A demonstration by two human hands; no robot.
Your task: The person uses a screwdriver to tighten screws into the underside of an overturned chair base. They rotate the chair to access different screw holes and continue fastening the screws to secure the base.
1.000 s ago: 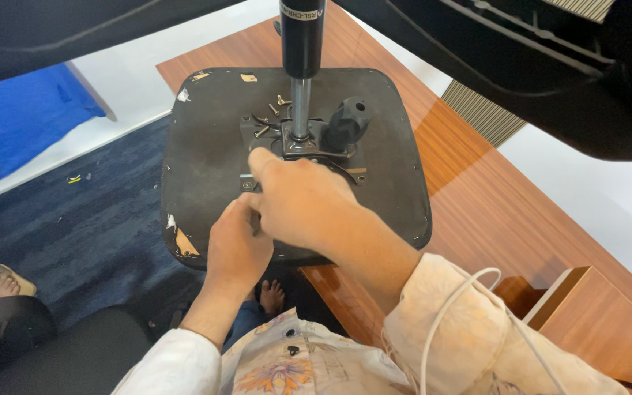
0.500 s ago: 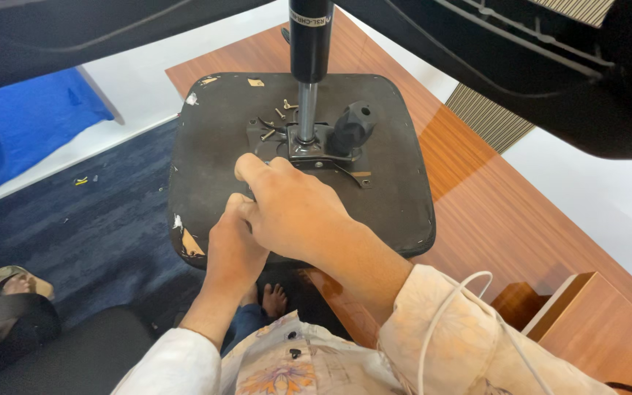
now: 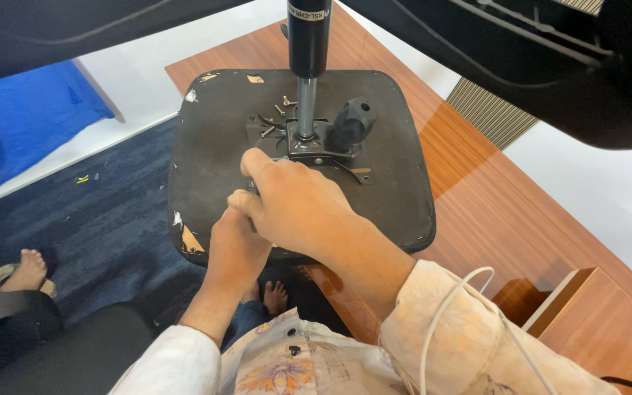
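Brown table is carrying one black seat, hanging over its edge. Two hands are pressing near one metal plate: right hand, left hand, fingers curled, grip hidden.

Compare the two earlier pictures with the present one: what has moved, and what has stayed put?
Little moved. Both hands slid slightly toward the seat's near edge: right hand over the left hand, both on the upturned chair seat. What they grip is hidden. The loose screws, black knob and gas cylinder stayed put.
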